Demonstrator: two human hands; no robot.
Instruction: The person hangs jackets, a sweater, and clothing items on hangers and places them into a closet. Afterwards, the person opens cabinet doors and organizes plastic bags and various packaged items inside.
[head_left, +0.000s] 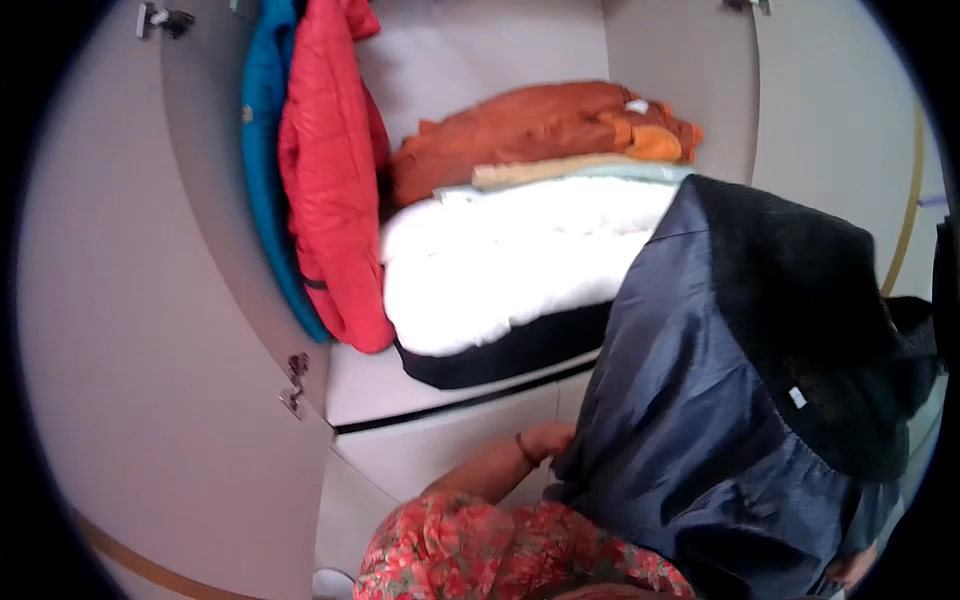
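Observation:
A black coat (800, 300) with a shiny dark blue-grey lining fills the lower right of the head view, its lining side toward me and a small white label near the collar. At the coat's left edge, my left hand (550, 439) grips the cloth, its fingers mostly hidden behind the fabric. My right hand (852, 570) is low at the coat's right edge, closed on the cloth and only partly in view. The coat's upper edge overlaps the right end of a white folded quilt (510, 265).
An open wardrobe stands ahead, its left door (110, 300) swung out. A red puffer jacket (330, 180) and a blue garment (265, 170) hang at the left. Rust-orange clothing (520, 125) is piled on the quilt, with black fabric (480, 350) beneath it.

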